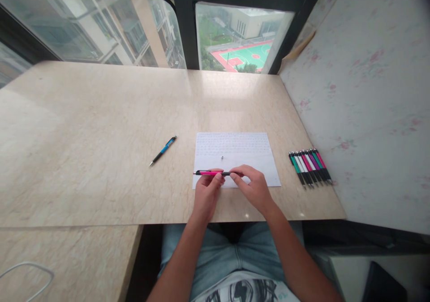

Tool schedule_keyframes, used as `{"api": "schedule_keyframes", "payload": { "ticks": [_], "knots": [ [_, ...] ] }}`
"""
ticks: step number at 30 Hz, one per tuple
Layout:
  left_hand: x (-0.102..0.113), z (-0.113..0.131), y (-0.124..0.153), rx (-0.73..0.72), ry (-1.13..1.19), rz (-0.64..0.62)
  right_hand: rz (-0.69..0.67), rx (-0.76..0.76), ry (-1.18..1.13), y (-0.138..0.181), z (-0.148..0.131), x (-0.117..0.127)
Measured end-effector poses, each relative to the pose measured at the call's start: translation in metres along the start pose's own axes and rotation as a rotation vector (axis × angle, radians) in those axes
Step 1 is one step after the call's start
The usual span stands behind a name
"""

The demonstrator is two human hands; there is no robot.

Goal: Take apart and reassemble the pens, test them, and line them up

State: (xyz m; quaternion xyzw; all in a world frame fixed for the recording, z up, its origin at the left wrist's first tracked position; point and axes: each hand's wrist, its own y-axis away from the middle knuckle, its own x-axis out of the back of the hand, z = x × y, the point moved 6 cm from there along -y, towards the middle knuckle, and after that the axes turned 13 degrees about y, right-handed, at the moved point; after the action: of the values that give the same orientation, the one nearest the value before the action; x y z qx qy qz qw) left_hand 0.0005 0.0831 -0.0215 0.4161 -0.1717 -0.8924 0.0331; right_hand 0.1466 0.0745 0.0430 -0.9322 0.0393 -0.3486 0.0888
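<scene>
A pink and black pen [210, 173] lies crosswise just above the near edge of a white sheet of paper [250, 149] covered with faint handwriting. My left hand [206, 193] pinches the pink barrel near its middle. My right hand [253, 186] pinches the black end of the same pen with fingertips. A tiny dark piece [222, 157] rests on the paper just beyond the pen.
A blue and black pen [163, 150] lies alone on the marble table [101, 127] to the left. Several pens in green, pink and purple [311, 166] lie in a row at the right. A papered wall [366, 96] bounds the right side; windows lie beyond.
</scene>
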Motion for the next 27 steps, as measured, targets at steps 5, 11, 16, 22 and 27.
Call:
{"api": "schedule_keyframes", "payload": {
  "ticks": [5, 11, 16, 22, 27],
  "knots": [
    [0.005, -0.002, -0.003, -0.001, 0.062, 0.021, -0.025, 0.036, 0.08, 0.002, 0.004, 0.021],
    [0.006, -0.002, -0.003, 0.005, 0.07, 0.047, 0.025, -0.019, 0.269, 0.008, 0.031, 0.034],
    [0.005, -0.002, -0.002, 0.015, 0.076, 0.049, 0.065, -0.11, 0.331, -0.001, 0.044, 0.008],
    [0.004, -0.002, -0.002, 0.008, 0.079, 0.041, 0.12, -0.178, 0.457, -0.03, 0.033, -0.027],
    [0.004, -0.001, -0.001, 0.007, 0.071, 0.041, 0.165, -0.177, 0.344, -0.029, 0.03, -0.024]
  ]
}}
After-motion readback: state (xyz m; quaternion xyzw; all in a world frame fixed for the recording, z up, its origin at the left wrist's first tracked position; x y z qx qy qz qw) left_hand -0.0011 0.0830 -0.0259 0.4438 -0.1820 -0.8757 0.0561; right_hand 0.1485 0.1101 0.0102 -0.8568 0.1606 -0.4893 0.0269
